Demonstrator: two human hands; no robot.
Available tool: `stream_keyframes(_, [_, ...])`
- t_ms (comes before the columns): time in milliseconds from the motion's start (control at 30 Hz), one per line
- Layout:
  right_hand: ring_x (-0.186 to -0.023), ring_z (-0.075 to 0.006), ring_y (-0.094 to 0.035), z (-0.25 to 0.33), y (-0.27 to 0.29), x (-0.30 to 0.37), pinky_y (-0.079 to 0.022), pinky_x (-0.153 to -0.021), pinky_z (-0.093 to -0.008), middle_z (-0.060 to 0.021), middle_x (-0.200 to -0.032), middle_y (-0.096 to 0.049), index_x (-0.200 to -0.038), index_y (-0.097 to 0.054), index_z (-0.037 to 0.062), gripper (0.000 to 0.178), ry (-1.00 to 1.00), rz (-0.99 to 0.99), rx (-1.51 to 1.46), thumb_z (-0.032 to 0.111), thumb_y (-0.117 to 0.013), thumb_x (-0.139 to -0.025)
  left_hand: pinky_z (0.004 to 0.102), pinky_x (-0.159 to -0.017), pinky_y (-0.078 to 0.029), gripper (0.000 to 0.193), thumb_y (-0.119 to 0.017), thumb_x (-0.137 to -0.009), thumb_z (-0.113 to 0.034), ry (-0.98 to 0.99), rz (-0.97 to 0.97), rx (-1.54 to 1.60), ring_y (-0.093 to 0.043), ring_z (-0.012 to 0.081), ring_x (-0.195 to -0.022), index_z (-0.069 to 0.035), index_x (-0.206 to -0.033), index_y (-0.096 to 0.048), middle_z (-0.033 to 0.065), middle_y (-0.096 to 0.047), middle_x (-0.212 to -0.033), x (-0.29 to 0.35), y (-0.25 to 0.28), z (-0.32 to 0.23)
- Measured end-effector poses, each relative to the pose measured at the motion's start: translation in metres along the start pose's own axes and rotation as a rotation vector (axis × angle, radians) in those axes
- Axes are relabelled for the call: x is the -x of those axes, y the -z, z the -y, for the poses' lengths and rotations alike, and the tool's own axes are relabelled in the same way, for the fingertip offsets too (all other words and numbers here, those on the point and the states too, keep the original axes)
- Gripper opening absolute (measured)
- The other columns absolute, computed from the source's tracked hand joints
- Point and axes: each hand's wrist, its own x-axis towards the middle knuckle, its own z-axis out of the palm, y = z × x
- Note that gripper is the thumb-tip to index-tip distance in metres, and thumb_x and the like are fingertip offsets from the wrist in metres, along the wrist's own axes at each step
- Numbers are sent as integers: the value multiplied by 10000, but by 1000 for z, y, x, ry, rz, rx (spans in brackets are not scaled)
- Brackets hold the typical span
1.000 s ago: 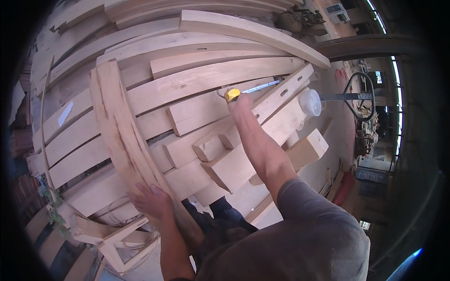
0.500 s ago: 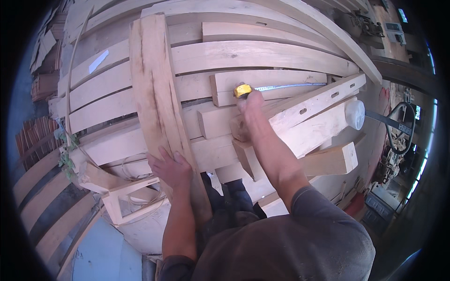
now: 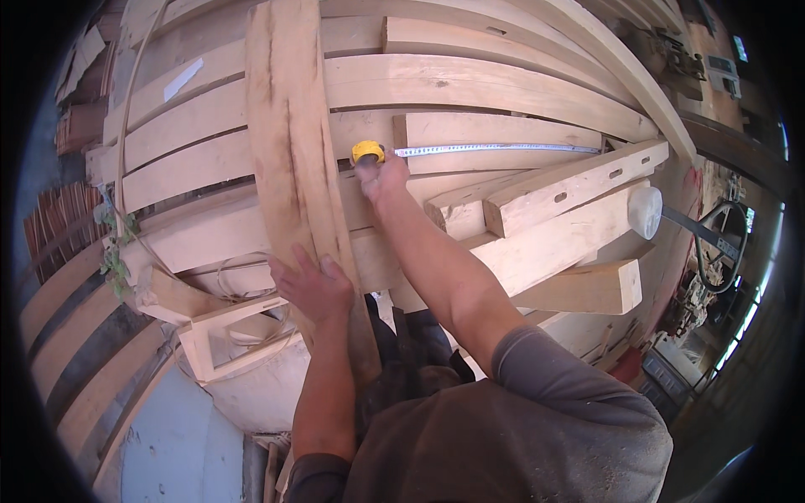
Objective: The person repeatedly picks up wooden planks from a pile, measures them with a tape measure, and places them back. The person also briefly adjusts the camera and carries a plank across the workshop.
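My right hand [image 3: 384, 173] is closed around a yellow tape measure [image 3: 367, 152] just right of the long plank. Its pale blade [image 3: 503, 147] stretches rightward along a short wooden block [image 3: 503, 130], reaching that block's right end. My left hand [image 3: 314, 285] lies on a long plank [image 3: 289, 117] with dark cracks, fingers spread over its near part. That plank runs away from me across several crosswise timbers [image 3: 193, 172].
Mortised beams [image 3: 579, 189] lie at the right beside a round translucent plastic container [image 3: 645, 212]. A small wooden frame [image 3: 243, 369] and a green leafy sprig [image 3: 116, 243] are at the left. A white scrap [image 3: 183, 80] rests on the far timbers.
My right hand has moved left with the tape measure, and more blade shows to its right. My left hand stays on the plank. The view has shifted slightly.
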Motion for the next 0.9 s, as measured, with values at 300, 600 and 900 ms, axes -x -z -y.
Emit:
stream_keyframes(300, [-1079, -400, -602, -10, 14, -17, -567, -844, -592, -229, -1255, -486, -1281, -373, -3, 294, 15, 54, 29, 176, -374, -1047, 622, -1071, -271, 621, -577, -880, -291, -26, 12, -16, -301, 551, -1332, 5, -1407, -436, 407, -249, -1472, -1, 1, 0])
stream_keyframes(600, [-1097, -394, -594, -8, 9, -10, -548, -869, -612, -210, -1271, -484, -1284, -398, -12, 290, 32, -21, 50, 156, -412, -1049, 624, -1073, -270, 615, -579, -880, -279, -37, -1, -20, -309, 551, -1327, 4, -1406, -433, 409, -249, -1472, -1, 1, -1])
stream_keyframes(900, [-1107, -339, -582, 47, 1, 75, -490, -1004, -507, -188, -1190, -550, -1222, -471, -28, 250, 45, 323, 300, 138, -362, -1069, 631, -1040, -309, 631, -644, -842, -281, -19, -7, -4, -330, 558, -1307, -25, -1383, -446, 414, -287, -1435, 0, 0, 7])
